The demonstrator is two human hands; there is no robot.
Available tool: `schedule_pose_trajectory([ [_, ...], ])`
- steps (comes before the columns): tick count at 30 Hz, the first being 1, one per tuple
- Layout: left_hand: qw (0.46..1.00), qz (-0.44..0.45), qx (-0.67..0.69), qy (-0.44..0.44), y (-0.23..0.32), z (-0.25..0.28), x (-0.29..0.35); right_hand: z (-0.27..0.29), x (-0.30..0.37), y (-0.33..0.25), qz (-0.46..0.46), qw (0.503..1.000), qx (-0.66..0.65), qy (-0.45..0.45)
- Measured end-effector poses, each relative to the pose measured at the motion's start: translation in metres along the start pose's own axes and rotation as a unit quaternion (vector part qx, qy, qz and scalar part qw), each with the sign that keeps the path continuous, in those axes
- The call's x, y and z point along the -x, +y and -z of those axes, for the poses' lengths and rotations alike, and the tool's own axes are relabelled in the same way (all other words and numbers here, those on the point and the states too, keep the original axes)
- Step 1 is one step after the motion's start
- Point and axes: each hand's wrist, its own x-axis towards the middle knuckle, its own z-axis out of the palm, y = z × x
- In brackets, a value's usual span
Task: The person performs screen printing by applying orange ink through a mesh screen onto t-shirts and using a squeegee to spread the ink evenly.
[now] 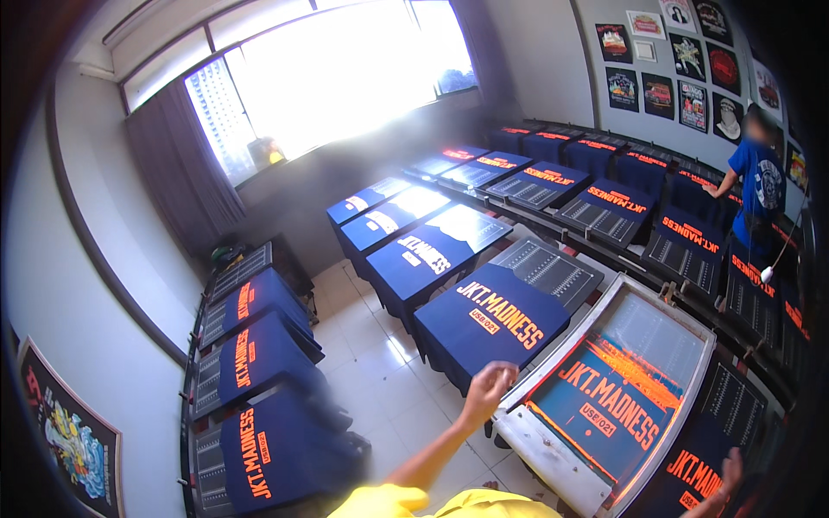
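Note:
A silk-screen frame (541,451) with pale, ink-stained edges lies over a printing board in front of me, slightly to the right. Orange ink (635,373) is smeared across its mesh, and orange lettering shows below the smear. Beside the frame's left edge is my left hand (492,387), its fingers curled in and nothing visible in them. My right hand (721,494) is at the lower right with fingers apart and empty, by a navy shirt (672,494) with orange print. Left of the frame, another printed navy shirt (449,321) drapes over its board (553,274).
Rows of boards bear navy shirts (423,250), with more shirts (285,380) along the left wall. White floor tiles (354,324) show between the rows. At the far right a person in a blue shirt (760,186) stands by the boards. A white object (767,274) hangs on a cord.

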Motion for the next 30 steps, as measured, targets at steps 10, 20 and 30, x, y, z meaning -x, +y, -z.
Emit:
schedule_pose_trajectory([
  [10,0.943,0.083,-0.319,0.049,-0.097,0.026,0.051,-0.079,0.12,0.076,-0.065,0.99,0.113,-0.053],
  [20,0.921,0.099,-0.373,0.043,-0.09,0.017,0.029,-0.076,0.155,0.076,-0.074,0.981,0.178,-0.019],
  [30,0.911,0.106,-0.396,0.034,-0.135,0.029,0.012,-0.098,0.192,0.114,-0.175,0.982,0.038,-0.063],
])
